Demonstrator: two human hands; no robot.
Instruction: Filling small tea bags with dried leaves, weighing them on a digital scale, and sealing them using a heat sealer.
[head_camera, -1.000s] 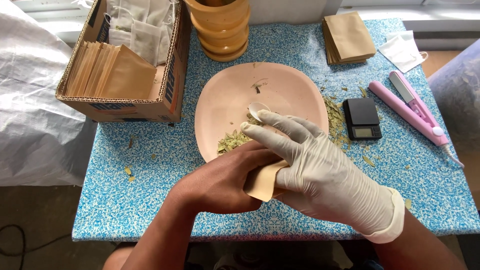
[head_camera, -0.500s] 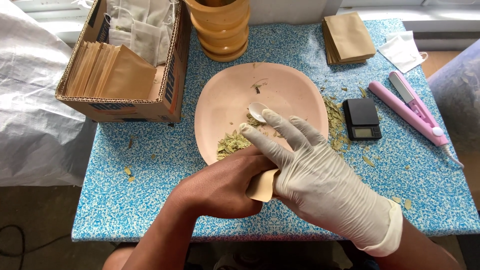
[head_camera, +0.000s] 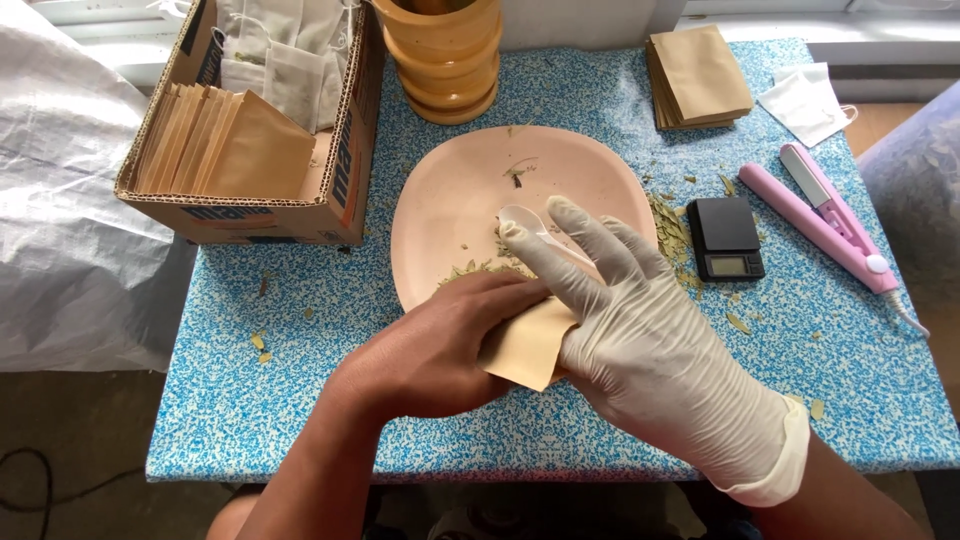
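My bare left hand (head_camera: 440, 350) grips small tan paper pouch (head_camera: 525, 345) at near rim of pink round plate (head_camera: 450, 200); my white-gloved right hand (head_camera: 640, 330) pinches white plastic spoon (head_camera: 530, 225) over dried green leaves (head_camera: 480, 268).

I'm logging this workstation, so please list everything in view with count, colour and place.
table: one, blue speckled, under everything
plate: one, pale pink, centre
dried leaves: small green heap on the plate, bits scattered round it
spoon: one, white, over the plate
paper pouch: one, tan, between both hands
cardboard box: one, brown, rear left, with tan pouches and white bags
wooden jar: one, yellow-brown, behind the plate
pouch stack: tan, rear right
pocket scale: one, black, right of the plate
sealer tool: one, pink, far right
left hand: bare, holding the pouch
right hand: white glove, holding the spoon
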